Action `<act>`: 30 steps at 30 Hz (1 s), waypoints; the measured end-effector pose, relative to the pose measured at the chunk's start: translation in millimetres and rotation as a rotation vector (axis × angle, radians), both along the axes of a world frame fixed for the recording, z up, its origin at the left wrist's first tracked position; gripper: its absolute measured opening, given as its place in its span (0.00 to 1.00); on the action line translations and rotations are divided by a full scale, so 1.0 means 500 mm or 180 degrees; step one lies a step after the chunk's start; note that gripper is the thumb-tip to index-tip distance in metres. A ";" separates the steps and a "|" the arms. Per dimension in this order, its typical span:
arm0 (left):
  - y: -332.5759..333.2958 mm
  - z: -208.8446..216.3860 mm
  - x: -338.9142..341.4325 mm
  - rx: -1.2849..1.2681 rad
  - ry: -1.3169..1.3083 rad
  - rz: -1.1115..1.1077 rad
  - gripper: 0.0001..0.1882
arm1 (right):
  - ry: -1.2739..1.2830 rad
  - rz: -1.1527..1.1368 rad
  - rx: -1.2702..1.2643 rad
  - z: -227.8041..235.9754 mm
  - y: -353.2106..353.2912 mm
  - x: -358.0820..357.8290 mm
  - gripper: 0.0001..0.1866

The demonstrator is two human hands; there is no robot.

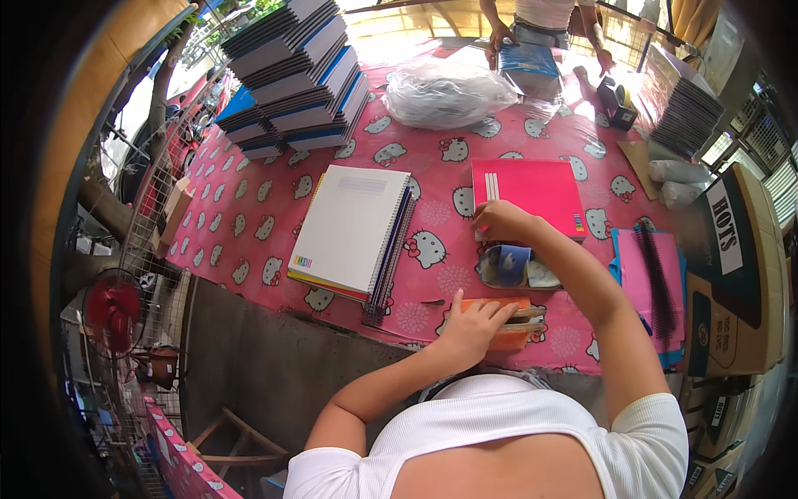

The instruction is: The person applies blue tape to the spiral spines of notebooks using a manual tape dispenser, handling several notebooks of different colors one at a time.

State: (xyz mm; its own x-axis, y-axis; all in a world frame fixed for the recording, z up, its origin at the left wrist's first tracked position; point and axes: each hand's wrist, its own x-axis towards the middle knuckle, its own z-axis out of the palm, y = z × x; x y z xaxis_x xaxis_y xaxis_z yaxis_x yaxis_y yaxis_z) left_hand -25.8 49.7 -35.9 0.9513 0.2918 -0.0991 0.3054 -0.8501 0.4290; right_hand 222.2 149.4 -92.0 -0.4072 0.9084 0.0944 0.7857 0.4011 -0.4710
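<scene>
My right hand (505, 220) is at the lower left corner of a bright pink-red notebook (532, 195), its fingers curled in a pinch; whatever they hold is hidden. Just below it lies a shallow oval container (505, 264) with a blue and white picture or lining. My left hand (474, 333) rests with fingers spread on a flat orange piece (509, 339), next to a wooden-handled tool (524, 314) that I cannot name. To the left lies a stack of spiral notebooks (353, 224), a white cover on top.
Tall stacks of blue-and-grey books (295, 83) stand far left, beside a clear plastic bundle (449, 93). Another person (540, 21) handles a blue pack (529, 66) across the table. Black spiral coils (658, 287) lie on pink sheets at right, near a cardboard box (740, 283).
</scene>
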 end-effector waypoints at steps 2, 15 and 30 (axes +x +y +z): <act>0.001 -0.014 0.008 0.0366 -0.0072 0.0117 0.36 | -0.0039 0.0042 0.0034 -0.002 -0.002 0.002 0.15; 0.022 -0.028 0.020 0.0525 -0.0627 0.0311 0.35 | 0.0050 0.0016 0.0425 -0.038 -0.009 0.006 0.12; 0.016 -0.031 0.023 0.0418 -0.0780 0.0515 0.31 | -0.0529 -0.0008 0.0281 -0.034 -0.003 -0.003 0.11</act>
